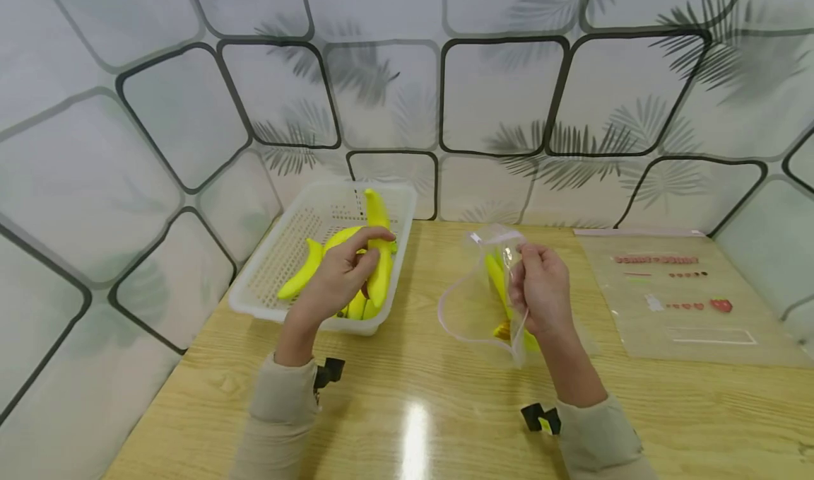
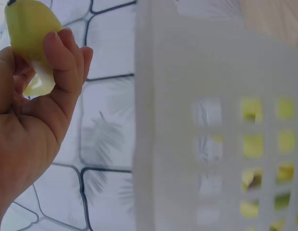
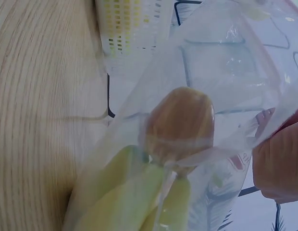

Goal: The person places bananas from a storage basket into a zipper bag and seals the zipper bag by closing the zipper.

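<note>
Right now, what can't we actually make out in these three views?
- Banana count in the basket: head view, left hand covers part of the pile.
- Contents of the clear bag: right hand and glare hide them; right wrist view is blurred close up.
- Red print on the flat bag: too small.
- The gripped banana: left wrist view cuts it off.

You're wearing beige long sleeves — soft, loose fabric bunched just short of each wrist. Your left hand (image 1: 337,276) and right hand (image 1: 542,290) are bare — and a small black mount sits at each cuff, the right one showing a yellow patch.
</note>
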`<state>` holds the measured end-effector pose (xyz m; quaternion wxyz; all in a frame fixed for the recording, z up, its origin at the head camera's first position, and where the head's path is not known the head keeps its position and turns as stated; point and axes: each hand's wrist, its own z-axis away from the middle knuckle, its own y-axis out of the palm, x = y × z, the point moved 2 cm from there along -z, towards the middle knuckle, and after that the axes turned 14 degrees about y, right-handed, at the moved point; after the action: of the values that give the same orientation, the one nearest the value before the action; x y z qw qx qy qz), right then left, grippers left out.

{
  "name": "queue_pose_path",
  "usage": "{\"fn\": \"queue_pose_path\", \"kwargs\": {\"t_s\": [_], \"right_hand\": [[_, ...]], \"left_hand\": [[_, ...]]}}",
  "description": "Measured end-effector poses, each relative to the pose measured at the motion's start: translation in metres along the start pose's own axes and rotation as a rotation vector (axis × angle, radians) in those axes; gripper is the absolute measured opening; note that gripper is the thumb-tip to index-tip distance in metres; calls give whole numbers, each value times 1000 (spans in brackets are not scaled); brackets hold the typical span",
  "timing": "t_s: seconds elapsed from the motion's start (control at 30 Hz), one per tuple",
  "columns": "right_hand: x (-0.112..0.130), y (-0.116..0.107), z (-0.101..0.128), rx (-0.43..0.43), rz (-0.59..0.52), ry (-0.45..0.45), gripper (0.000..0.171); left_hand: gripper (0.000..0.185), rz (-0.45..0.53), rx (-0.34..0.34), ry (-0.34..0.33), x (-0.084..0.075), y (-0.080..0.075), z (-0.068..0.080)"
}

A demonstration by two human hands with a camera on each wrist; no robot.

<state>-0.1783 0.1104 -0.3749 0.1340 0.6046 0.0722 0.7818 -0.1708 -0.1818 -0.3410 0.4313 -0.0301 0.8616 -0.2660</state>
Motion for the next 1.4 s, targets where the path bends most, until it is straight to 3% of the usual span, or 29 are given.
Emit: {"fn": "queue_pose_path", "kwargs": {"t_s": [0.13, 0.37, 0.7, 0.8, 1.03, 1.4], "right_hand": [[1, 3, 2, -20, -32, -8, 21], [2, 8, 3, -49, 7, -59, 24], [1, 12, 6, -68, 100, -124, 29], [0, 13, 6, -78, 112, -133, 27], [-2, 15, 6, -81, 102, -156, 22], [0, 14, 12, -113, 76, -238, 16]], "left_hand": [[30, 33, 29, 40, -9, 14, -1], [31, 75, 176, 117, -25, 39, -8], [33, 48, 354, 169, -23, 70, -20], [33, 39, 372, 134, -19, 73, -21], [36, 40, 380, -34, -9, 74, -21], [38, -27, 294, -120, 5, 82, -27]]}}
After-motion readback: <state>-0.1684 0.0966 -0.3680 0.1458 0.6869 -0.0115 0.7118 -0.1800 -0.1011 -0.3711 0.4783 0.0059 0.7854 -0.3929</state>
